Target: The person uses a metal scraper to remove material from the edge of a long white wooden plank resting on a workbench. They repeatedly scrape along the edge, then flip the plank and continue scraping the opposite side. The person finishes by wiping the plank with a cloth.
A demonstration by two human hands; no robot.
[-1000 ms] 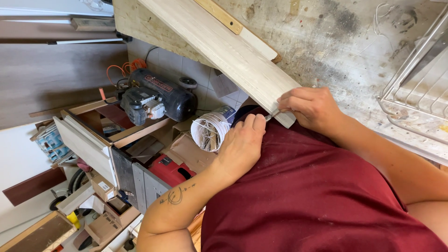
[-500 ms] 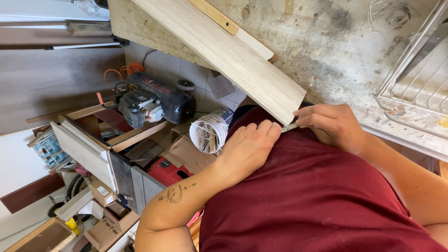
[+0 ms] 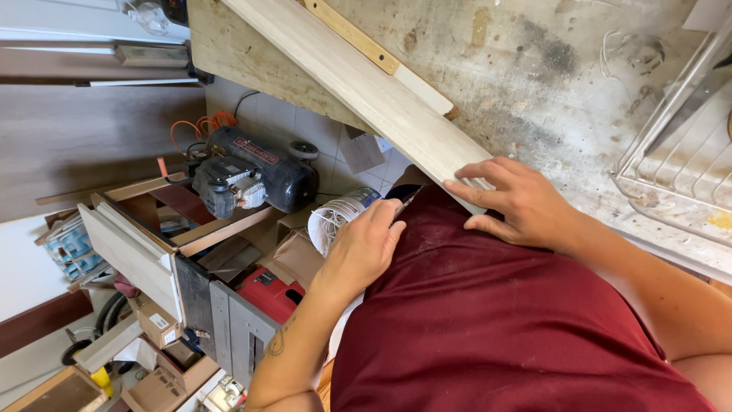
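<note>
Right hand [image 3: 522, 200] presses spread fingers on the near end of a pale wooden board [image 3: 366, 88], which lies slanted across the stained desk [image 3: 549, 84] and overhangs its edge. Left hand [image 3: 366, 244] pinches a thin, dark-tipped tool [image 3: 404, 204] just beside the board's end, above a white spool [image 3: 332, 221].

Small brown cardboard boxes [image 3: 158, 324] sit low on the floor at the left. One has a little white label [image 3: 158, 321]. The black round machine [image 3: 255, 169] has a red label strip [image 3: 256, 150].
</note>
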